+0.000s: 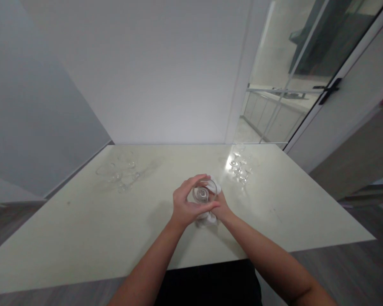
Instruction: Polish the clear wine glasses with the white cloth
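Note:
My left hand (187, 202) curls its thumb and fingers around the upper part of a clear glass (202, 194), whose round mouth faces up toward me. Just behind and to the right, my right hand (221, 206) closes on a white cloth (213, 185). The cloth presses against the far side and lower part of the glass, and one end of it shows below my left thumb. Most of my right fingers are hidden behind the glass and my left hand. Both hands are above the middle of the pale table (115, 238).
Several clear stemmed glasses (118, 175) stand at the table's back left. Another group of clear glasses (239, 168) stands at the back right, in bright glare. A white wall (166, 76) rises behind the table, with a glass-paned door and black handle (328, 90) to the right.

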The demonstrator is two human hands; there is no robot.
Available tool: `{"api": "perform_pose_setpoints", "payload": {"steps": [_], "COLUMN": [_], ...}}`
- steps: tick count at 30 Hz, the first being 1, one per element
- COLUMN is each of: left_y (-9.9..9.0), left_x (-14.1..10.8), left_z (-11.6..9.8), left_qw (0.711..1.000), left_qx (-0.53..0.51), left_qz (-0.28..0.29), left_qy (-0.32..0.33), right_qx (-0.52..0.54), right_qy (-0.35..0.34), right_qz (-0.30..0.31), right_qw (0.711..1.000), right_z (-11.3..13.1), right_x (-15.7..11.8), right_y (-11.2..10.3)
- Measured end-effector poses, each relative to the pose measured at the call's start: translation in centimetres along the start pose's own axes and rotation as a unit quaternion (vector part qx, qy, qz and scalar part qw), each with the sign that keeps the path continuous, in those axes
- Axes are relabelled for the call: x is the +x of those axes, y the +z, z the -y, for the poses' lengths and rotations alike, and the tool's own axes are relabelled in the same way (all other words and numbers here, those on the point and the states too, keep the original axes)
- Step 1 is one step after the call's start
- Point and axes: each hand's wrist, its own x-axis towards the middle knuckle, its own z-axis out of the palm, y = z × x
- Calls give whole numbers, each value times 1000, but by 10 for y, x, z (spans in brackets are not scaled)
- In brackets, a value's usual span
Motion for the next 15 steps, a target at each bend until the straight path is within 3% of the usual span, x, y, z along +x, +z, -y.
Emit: {"api": "perform_pose_setpoints", "payload": {"steps": [4, 10, 12, 15], "left_y": [0, -5, -6, 1], "left_x": [5, 16, 26, 51], "left_z": [19, 27, 29, 40], "left_qw": [991, 986, 981, 966], "left_qx": [-112, -128, -143, -186], "left_qz": [-50, -78, -103, -155], "left_qy": [-60, -72, -76, -87], "right_qx": [6, -82, -113, -164], "right_qy": [4, -51, -52, -47], "right_qz": [-38, -65, -54, 25], "right_qw": [999, 993, 991, 985], "right_z": [-16, -27, -30, -36], "right_x": [-1, 6, 6, 6], "right_y": [6, -1, -2, 2]}}
